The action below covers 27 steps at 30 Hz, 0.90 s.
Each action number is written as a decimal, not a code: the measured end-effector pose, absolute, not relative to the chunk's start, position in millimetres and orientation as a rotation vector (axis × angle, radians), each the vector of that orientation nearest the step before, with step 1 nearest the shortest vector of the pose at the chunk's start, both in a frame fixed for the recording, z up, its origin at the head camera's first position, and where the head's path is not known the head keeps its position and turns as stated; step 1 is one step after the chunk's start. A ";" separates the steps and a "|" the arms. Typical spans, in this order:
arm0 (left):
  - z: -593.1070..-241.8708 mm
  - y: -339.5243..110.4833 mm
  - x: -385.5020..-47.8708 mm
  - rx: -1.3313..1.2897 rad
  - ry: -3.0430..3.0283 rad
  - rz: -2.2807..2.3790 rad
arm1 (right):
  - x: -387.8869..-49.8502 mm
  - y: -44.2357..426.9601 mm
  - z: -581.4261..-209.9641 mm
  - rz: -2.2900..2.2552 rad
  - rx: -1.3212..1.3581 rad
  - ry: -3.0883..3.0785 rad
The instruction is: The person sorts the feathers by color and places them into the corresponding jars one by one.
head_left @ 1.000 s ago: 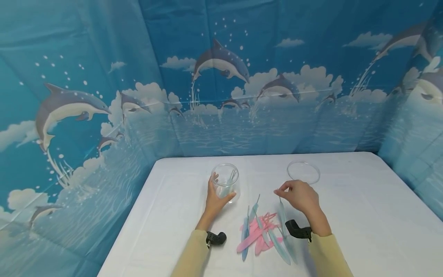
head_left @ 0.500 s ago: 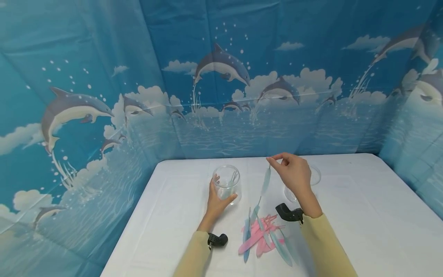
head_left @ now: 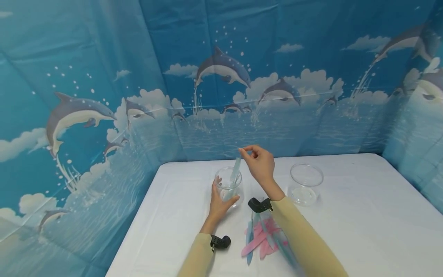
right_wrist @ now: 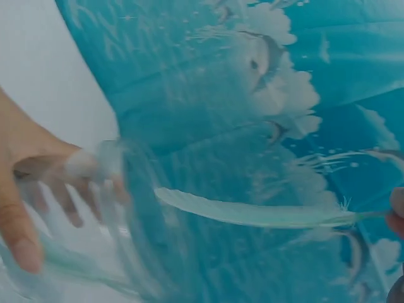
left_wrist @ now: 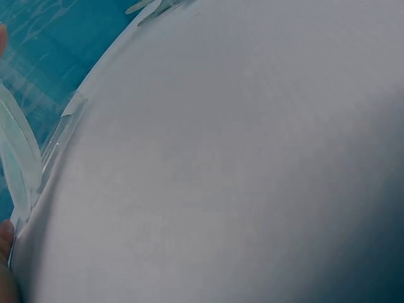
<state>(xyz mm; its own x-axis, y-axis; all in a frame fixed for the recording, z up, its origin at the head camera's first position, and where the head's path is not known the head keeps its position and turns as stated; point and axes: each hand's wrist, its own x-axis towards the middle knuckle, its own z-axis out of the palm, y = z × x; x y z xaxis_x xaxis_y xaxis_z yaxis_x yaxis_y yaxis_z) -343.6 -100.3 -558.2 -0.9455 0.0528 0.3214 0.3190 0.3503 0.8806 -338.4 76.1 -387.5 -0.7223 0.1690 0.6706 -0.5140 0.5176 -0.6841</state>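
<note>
A clear round jar (head_left: 225, 185) stands on the white table, and my left hand (head_left: 219, 204) curls round its near side. Pale green feathers lie inside it, seen through the wall in the left wrist view (left_wrist: 22, 145). Over the jar's mouth, my right hand (head_left: 260, 163) pinches a pale green feather (head_left: 236, 169) by its quill, the vane hanging down at the opening. In the right wrist view that feather (right_wrist: 252, 213) points its tip at the jar's rim (right_wrist: 136, 214).
A second clear jar (head_left: 304, 184) stands to the right of my right hand. Nearer the front of the table (head_left: 149, 231) lies a loose pile of pink feathers (head_left: 256, 243) and blue-green feathers (head_left: 250, 246), partly behind my right sleeve. A dolphin-print curtain (head_left: 207, 130) hangs behind.
My right hand has lifted a pale green feather from the pile and carried it up and left to the jar held by my left hand. The left hand has kept its grip.
</note>
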 end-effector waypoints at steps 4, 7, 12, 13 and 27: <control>-560.3 -98.2 -342.7 -0.348 -2.368 -1.647 | -345.2 64.2 -405.2 1.261 0.288 -2.138; -562.9 -97.3 -341.6 -0.350 -2.378 -1.639 | -346.4 59.4 -416.9 1.253 0.287 -2.233; -565.0 -96.5 -341.5 -0.354 -2.384 -1.628 | -346.6 60.8 -427.6 1.204 0.293 -2.343; -564.6 -96.3 -341.7 -0.360 -2.379 -1.628 | -346.6 62.5 -428.4 1.197 0.299 -2.347; -556.6 -101.5 -343.1 -0.376 -2.365 -1.602 | -326.8 132.0 -440.9 1.384 0.216 -2.507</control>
<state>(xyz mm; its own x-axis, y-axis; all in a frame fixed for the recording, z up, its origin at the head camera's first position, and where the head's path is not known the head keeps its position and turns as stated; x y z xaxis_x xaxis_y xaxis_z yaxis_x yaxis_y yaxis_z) -343.1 -101.5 -556.6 -0.9327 0.0674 0.3543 0.3540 0.3586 0.8638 -326.8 132.0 -440.9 -0.9526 -0.0001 0.3041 -0.2574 0.5327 -0.8062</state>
